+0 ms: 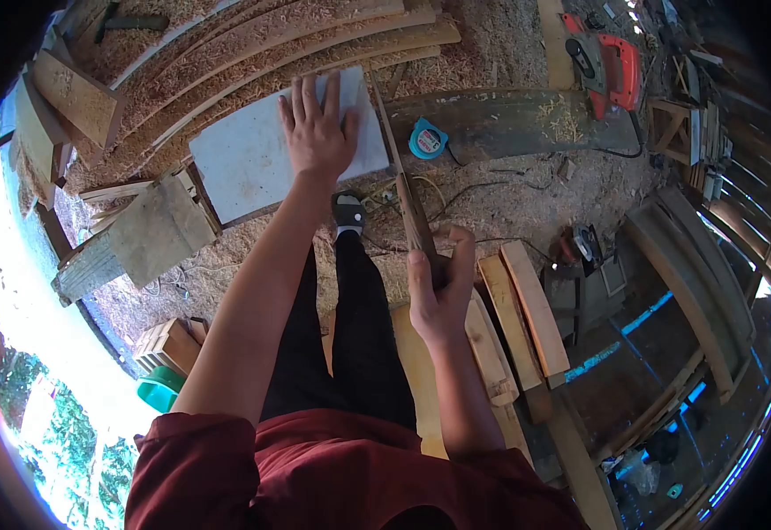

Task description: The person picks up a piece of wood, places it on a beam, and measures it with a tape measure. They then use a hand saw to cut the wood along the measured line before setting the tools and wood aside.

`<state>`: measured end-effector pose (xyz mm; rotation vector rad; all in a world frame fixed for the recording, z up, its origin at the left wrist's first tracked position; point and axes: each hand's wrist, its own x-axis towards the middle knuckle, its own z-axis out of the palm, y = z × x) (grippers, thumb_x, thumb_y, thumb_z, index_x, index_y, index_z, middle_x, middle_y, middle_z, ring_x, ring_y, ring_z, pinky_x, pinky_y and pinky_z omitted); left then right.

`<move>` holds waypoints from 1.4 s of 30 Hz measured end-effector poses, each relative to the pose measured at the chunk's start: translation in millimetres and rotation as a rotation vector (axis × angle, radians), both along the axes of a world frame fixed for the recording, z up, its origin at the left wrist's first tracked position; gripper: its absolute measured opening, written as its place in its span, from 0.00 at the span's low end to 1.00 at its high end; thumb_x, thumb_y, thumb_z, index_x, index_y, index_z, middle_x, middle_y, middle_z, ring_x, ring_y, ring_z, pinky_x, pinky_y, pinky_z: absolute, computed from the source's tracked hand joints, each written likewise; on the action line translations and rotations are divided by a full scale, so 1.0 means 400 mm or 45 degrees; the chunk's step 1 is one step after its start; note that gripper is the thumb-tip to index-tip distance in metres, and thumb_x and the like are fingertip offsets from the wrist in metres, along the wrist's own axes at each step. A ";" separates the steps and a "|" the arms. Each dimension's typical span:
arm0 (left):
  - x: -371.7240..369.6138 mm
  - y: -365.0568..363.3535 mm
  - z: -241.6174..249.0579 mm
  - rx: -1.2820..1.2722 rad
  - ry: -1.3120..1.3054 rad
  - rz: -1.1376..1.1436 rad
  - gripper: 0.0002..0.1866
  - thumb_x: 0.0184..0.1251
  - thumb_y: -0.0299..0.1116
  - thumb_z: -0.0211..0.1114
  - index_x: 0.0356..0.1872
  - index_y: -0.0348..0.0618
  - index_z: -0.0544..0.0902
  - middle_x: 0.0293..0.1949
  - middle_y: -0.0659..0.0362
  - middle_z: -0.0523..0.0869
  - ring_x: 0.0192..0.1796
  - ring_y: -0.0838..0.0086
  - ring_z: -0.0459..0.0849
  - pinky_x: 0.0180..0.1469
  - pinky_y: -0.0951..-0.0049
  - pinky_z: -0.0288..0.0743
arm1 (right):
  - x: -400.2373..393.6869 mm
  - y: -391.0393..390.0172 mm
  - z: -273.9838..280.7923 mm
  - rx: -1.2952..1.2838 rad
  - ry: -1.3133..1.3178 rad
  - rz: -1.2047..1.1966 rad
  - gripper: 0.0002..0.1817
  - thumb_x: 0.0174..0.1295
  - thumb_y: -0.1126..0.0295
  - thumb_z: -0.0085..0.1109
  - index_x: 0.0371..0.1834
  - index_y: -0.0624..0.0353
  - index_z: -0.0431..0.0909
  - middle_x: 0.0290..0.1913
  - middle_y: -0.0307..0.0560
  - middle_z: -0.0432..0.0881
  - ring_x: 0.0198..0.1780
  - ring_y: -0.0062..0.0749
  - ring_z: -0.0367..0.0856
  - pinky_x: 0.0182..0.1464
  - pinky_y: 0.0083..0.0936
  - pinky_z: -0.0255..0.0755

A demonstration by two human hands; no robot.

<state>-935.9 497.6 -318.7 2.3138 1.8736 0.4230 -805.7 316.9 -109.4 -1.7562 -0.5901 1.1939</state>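
Observation:
A pale, flat board [244, 155] lies on the bench at the upper centre. My left hand [319, 132] rests flat on it with the fingers stretched out. A long, narrow strip of wood [412, 212] stands on edge near the board's right end, running towards me. My right hand [443, 287] is closed around the near end of this strip, thumb along its left side. Right of the strip, a blue tape measure [427, 139] lies on a dark plank [500, 124].
A red power tool [611, 66] sits at the upper right. Curved wooden pieces [288, 44] lie among shavings behind the board. Thick wood blocks [536, 309] are beside my right forearm. Cables cross the floor. A green container [161, 387] stands at lower left.

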 end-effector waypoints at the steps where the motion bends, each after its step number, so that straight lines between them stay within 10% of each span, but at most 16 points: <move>1: -0.008 -0.016 0.006 -0.040 0.005 -0.058 0.35 0.86 0.53 0.58 0.90 0.60 0.68 0.87 0.48 0.66 0.92 0.47 0.57 0.91 0.33 0.46 | -0.004 0.010 0.007 0.025 -0.043 0.002 0.23 0.82 0.67 0.64 0.76 0.61 0.74 0.25 0.30 0.77 0.25 0.11 0.72 0.29 0.17 0.65; 4: -0.013 -0.035 0.014 -0.068 0.026 -0.103 0.36 0.85 0.53 0.59 0.89 0.60 0.69 0.86 0.45 0.67 0.91 0.44 0.58 0.90 0.32 0.46 | 0.007 0.001 -0.009 -0.008 -0.110 0.176 0.36 0.83 0.67 0.63 0.91 0.61 0.64 0.26 0.33 0.80 0.27 0.13 0.77 0.32 0.19 0.71; 29: 0.053 0.011 -0.012 -0.098 -0.075 0.195 0.36 0.87 0.53 0.53 0.91 0.63 0.64 0.90 0.47 0.61 0.94 0.45 0.51 0.91 0.29 0.38 | 0.049 0.077 0.070 -0.296 0.161 0.184 0.30 0.84 0.74 0.55 0.87 0.66 0.68 0.35 0.33 0.77 0.32 0.11 0.72 0.35 0.17 0.66; 42: 0.064 0.018 0.012 -0.234 0.123 0.154 0.36 0.89 0.53 0.50 0.94 0.69 0.59 0.95 0.56 0.52 0.96 0.52 0.46 0.92 0.33 0.33 | 0.071 0.133 0.109 -0.398 -0.081 0.359 0.29 0.84 0.70 0.57 0.84 0.70 0.72 0.55 0.55 0.92 0.46 0.22 0.88 0.53 0.24 0.82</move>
